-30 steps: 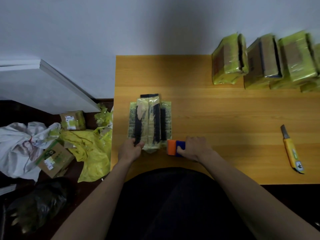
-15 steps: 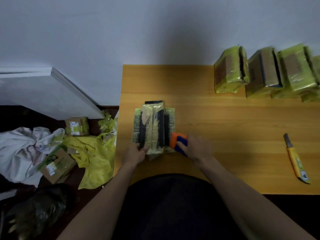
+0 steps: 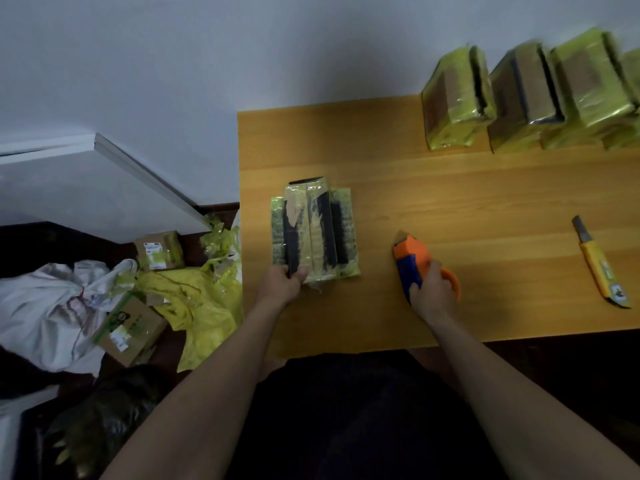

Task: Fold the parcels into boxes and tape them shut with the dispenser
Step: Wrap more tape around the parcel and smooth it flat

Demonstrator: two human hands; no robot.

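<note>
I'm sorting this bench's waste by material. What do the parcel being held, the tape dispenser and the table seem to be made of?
Parcel: apparently glossy yellow-green plastic film or tape over something dark; it glints and wrinkles. Tape dispenser: looks like moulded plastic, matte orange and blue. Table: wood or wood-look laminate, smooth, with visible grain lines.

The table (image 3: 485, 202) is honey-orange wood with a fine lengthwise grain; the parcel (image 3: 313, 233) on it is pale yellow-green film with black vertical bands and 1 tan patch; the tape dispenser (image 3: 414, 261) is orange and deep blue; the knife (image 3: 601, 265) is yellow with a grey blade; the wrapped stacks (image 3: 457, 98) are lime over brown; the wall (image 3: 173, 64) is pale grey-blue.
</note>
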